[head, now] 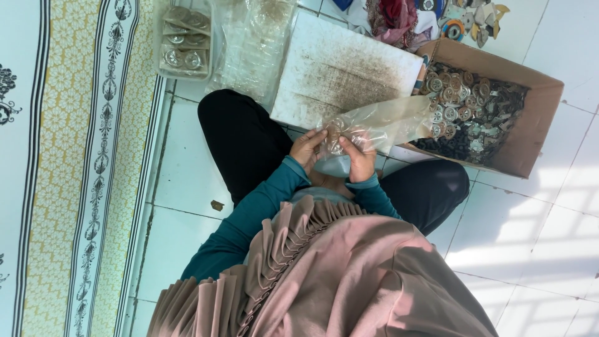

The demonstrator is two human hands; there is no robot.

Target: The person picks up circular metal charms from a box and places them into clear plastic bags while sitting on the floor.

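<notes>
I sit cross-legged on a white tiled floor. My left hand [306,150] and my right hand [360,163] both grip a clear plastic bag [380,125] held over my lap. The bag holds a few round, button-like pieces near my fingers, and its open end trails toward the cardboard box [536,118]. My sleeves are teal, and a pleated dusty-pink cloth covers the bottom of the view.
The cardboard box at the right is full of round metallic pieces [462,106]. A dirty white board [337,68] lies ahead of my knees. Packed clear bags [184,43] sit at the upper left beside a patterned mat [81,168]. Coloured scraps [399,19] lie at the top.
</notes>
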